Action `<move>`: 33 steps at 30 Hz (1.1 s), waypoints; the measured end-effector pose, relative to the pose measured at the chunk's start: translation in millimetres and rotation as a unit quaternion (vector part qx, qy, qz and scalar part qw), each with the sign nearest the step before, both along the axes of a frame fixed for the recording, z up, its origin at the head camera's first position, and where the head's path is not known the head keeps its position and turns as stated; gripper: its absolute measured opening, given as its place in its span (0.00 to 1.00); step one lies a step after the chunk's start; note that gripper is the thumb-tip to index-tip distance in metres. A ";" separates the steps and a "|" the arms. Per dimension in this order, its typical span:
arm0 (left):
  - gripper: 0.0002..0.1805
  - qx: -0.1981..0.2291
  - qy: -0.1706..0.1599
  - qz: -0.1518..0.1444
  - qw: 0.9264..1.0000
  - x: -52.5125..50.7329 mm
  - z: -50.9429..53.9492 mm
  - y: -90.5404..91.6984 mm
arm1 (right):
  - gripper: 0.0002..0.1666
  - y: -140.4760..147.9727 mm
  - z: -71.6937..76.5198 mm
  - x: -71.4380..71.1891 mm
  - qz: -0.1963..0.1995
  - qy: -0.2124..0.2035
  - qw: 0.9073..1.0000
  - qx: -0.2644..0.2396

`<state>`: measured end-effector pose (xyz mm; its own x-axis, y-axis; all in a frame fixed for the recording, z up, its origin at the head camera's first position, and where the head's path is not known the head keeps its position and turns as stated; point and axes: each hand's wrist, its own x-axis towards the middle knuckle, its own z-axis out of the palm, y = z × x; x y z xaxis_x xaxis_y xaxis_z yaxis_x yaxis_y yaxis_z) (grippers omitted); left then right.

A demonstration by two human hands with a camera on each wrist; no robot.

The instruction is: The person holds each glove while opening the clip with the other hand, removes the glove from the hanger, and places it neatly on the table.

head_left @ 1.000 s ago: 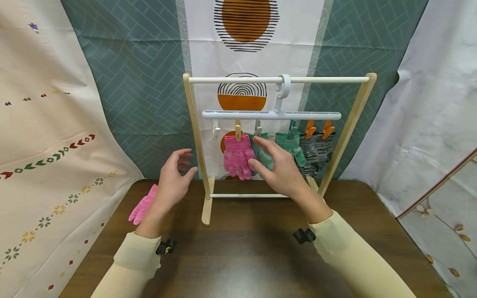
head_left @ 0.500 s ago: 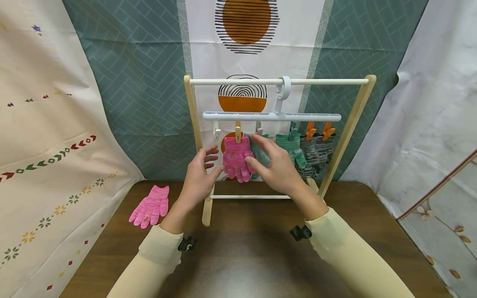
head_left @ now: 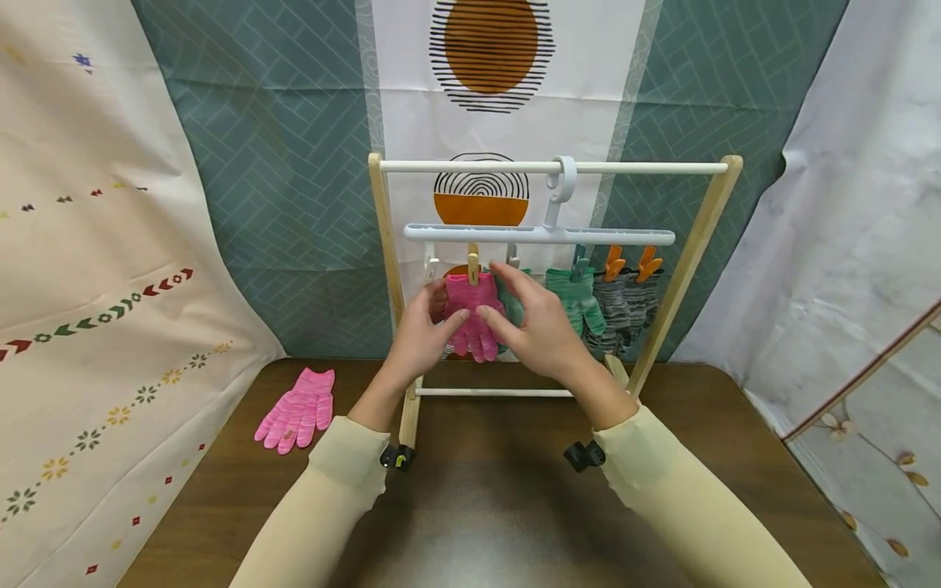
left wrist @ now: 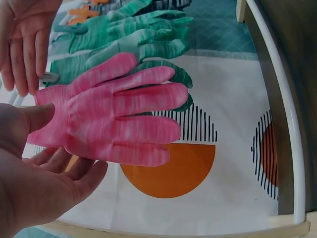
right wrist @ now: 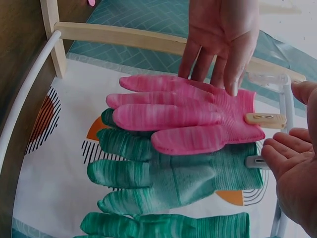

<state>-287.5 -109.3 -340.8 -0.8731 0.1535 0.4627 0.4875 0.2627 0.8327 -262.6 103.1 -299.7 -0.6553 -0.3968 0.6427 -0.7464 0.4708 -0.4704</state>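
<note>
A pink knit glove [head_left: 479,336] hangs by its cuff from a tan clothespin [head_left: 474,263], fingers pointing down. My left hand [head_left: 421,328] is at its left edge, with the thumb [left wrist: 42,117] in front of the cuff and the fingers behind; whether they press it is unclear. At the right edge my right hand [head_left: 542,327] has loose, spread fingers, partly covering a green glove [right wrist: 183,171] under a grey clothespin [right wrist: 255,162]. Further right hang another green glove [head_left: 577,298] and dark grey striped gloves [head_left: 623,306]. A second pink glove [head_left: 300,410] lies flat on the table.
A pale blue hanger [head_left: 500,235] hooks over the white top rod [head_left: 647,168] of a wooden rack [head_left: 691,261]. A white clothespin [head_left: 430,261] hangs at its left end with no glove. The brown table [head_left: 507,490] extends in front; patterned cloths surround it.
My left hand has moved right, from beside the rack's left post to the hanging pink glove. My right hand has stayed nearly in place. The pink glove on the table is now uncovered.
</note>
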 end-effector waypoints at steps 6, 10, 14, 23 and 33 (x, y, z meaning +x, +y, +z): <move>0.27 0.017 -0.026 -0.005 1.000 -3.1 -2.5 0.9 | 0.40 -3.8 1.1 -5.1 0.003 -0.004 1.000 -0.007; 0.24 0.023 -0.050 -0.012 0.998 -0.4 -2.6 -0.2 | 0.39 -6.2 1.9 -7.4 0.005 -0.007 1.000 -0.016; 0.22 0.033 -0.066 -0.023 0.997 3.0 -2.0 -1.4 | 0.37 -9.4 2.8 -9.2 0.005 -0.014 0.999 -0.028; 0.17 0.063 -0.080 -0.045 0.994 11.2 -1.6 -0.2 | 0.32 -20.0 7.7 -13.2 0.011 -0.039 0.995 -0.088; 0.17 0.074 -0.079 -0.050 0.993 17.2 -2.6 5.8 | 0.23 -28.6 10.7 -15.7 0.019 -0.066 0.986 -0.154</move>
